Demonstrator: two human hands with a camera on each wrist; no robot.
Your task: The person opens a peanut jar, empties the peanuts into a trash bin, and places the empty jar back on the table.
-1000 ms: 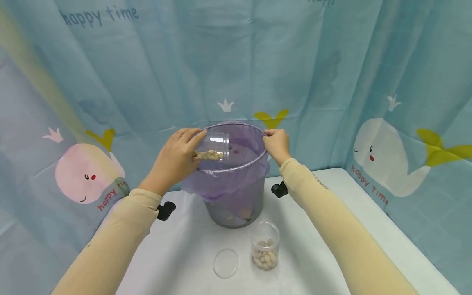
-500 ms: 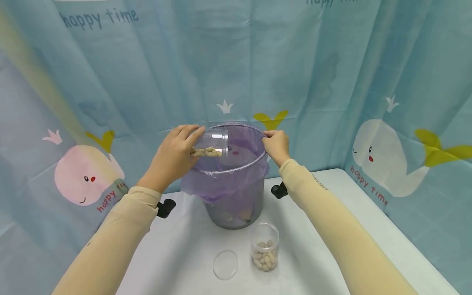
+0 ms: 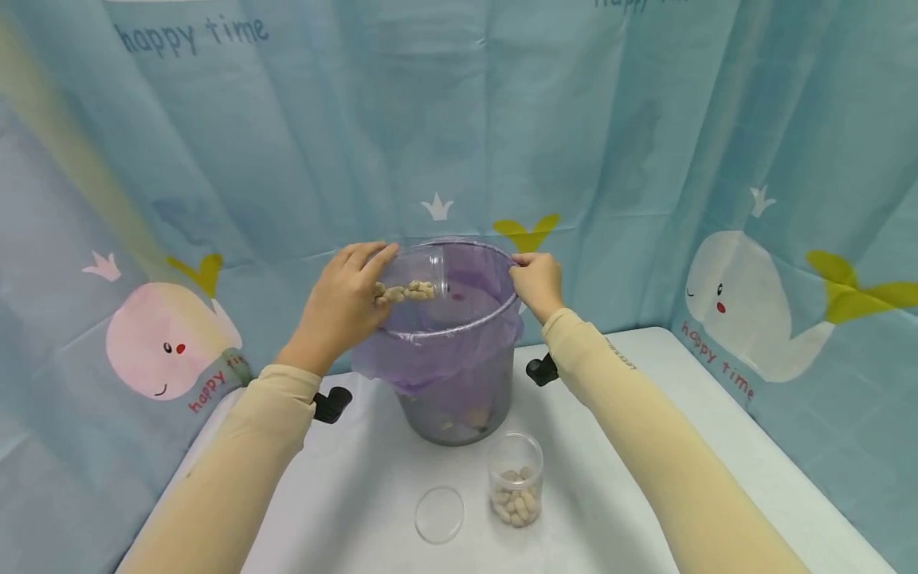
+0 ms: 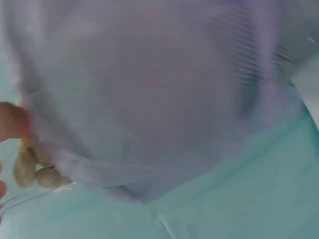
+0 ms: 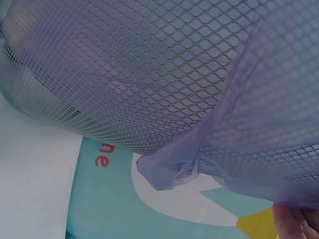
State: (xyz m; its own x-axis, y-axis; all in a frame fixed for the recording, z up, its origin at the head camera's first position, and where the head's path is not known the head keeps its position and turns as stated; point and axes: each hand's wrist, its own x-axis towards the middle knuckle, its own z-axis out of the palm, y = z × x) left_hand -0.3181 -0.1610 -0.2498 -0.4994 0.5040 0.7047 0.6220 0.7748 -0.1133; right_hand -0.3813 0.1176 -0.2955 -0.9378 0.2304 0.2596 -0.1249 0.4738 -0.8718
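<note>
My left hand (image 3: 339, 309) grips a clear plastic jar (image 3: 419, 263) lying nearly on its side. Its mouth points right over the inside of a mesh waste bin (image 3: 459, 414). Peanuts in their shells (image 3: 405, 292) lie along the jar's lower wall, some close to the mouth. A purple bin bag (image 3: 430, 363) lines the bin and folds over its rim. At the rim's right side, my right hand (image 3: 539, 285) grips rim and bag. The left wrist view shows a few peanuts (image 4: 47, 177) past the bag; the right wrist view shows fingertips (image 5: 291, 221) at the bag's edge.
On the white table (image 3: 344, 494) a second clear jar (image 3: 516, 502), part full of peanuts, stands upright in front of the bin. A round clear lid (image 3: 440, 515) lies to its left. A blue printed curtain (image 3: 323, 143) hangs close behind the bin.
The jar in my left hand has shifted slightly and its peanuts have moved a little within it. My right hand stays at the bin's rim.
</note>
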